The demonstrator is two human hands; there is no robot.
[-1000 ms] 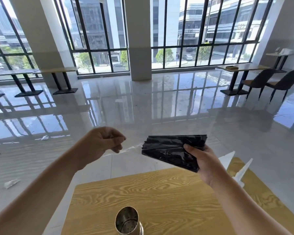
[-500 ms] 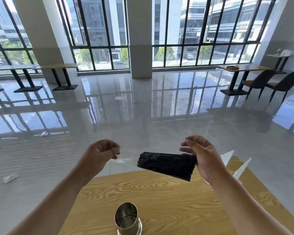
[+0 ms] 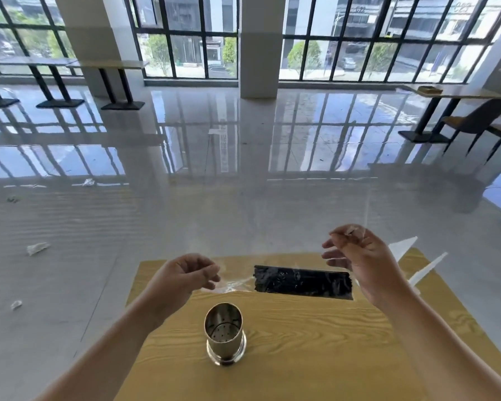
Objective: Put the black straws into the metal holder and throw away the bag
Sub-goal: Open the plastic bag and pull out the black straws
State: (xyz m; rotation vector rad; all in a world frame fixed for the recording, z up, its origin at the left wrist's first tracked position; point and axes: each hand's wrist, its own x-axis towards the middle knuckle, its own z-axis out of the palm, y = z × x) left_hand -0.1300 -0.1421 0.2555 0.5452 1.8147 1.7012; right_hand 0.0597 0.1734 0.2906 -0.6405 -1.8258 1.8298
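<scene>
Yellow wood-grain table [image 3: 301, 357] is standing on a glossy grey floor [image 3: 243, 198] that is mirroring the black-framed windows [image 3: 191, 39]. A white pillar [image 3: 258, 53] is rising between the window bays. Long side tables [image 3: 110, 65] are lining the left wall, and dark chairs [image 3: 475, 123] are sitting by another table on the right. Crumpled scraps [image 3: 36, 248] are lying on the floor at left. Two white pointed pieces [image 3: 402, 246] are poking up at the table's far right corner.

Writing: "C22" [image 3: 360, 9] is showing on the building outside; a second sign further right is too blurry to read.

Left hand [image 3: 182, 280] is reaching forward with its fingers curled, pinching the twisted end of the clear bag [image 3: 235, 285]. Right hand [image 3: 359, 261] is raised a bit higher, fingers curled, thumb and forefinger pinching the bag's film at the top.

Black straws [image 3: 301, 282] are lying sideways inside the bag between the two hands, over the table's far edge; cannot tell if they are resting on it. Metal holder [image 3: 224, 331] is standing upright on the table nearer the person, apart from the straws, showing its perforated bottom.
</scene>
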